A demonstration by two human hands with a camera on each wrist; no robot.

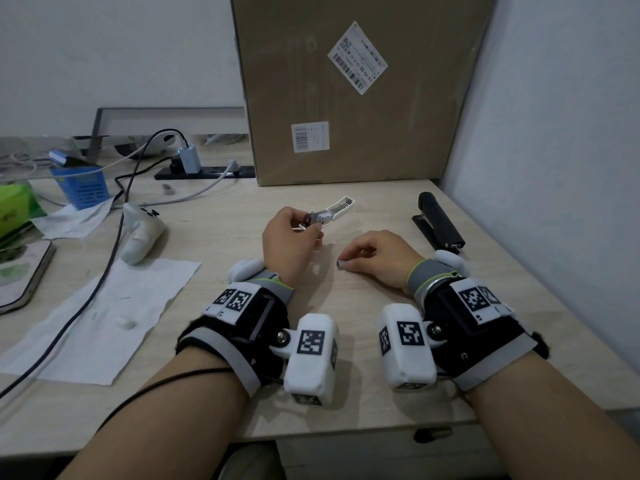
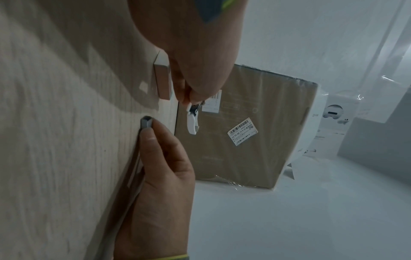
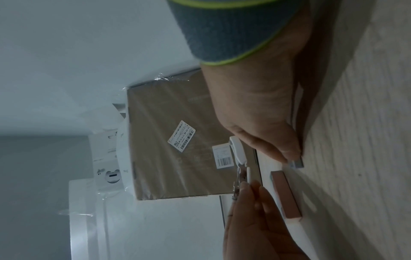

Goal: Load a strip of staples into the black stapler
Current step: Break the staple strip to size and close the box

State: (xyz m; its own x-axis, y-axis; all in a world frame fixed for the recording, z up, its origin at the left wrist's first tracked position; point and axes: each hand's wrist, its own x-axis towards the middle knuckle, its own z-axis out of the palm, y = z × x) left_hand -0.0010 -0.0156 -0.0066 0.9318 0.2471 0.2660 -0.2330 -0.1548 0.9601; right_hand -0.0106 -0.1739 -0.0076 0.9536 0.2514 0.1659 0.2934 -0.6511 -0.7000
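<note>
While one black stapler (image 1: pixel 438 221) lies untouched, two hands pinch: left (image 1: pixel 289 242) a white stapler (image 1: pixel 329 213), right (image 1: pixel 377 261) one staple strip (image 1: pixel 341 265).

At frame centre, the left hand (image 1: pixel 289 239) held a small white stapler (image 1: pixel 330 213), apparently open; the right hand (image 1: pixel 375 259) pinched a staple strip (image 1: pixel 341 265) against the desk (image 1: pixel 225 237). The black stapler (image 1: pixel 438 221) lay at right.

Wooden desk (image 1: pixel 242 202): black stapler (image 1: pixel 438 221), cardboard box (image 1: pixel 353 91), paper (image 1: pixel 114 317).
</note>
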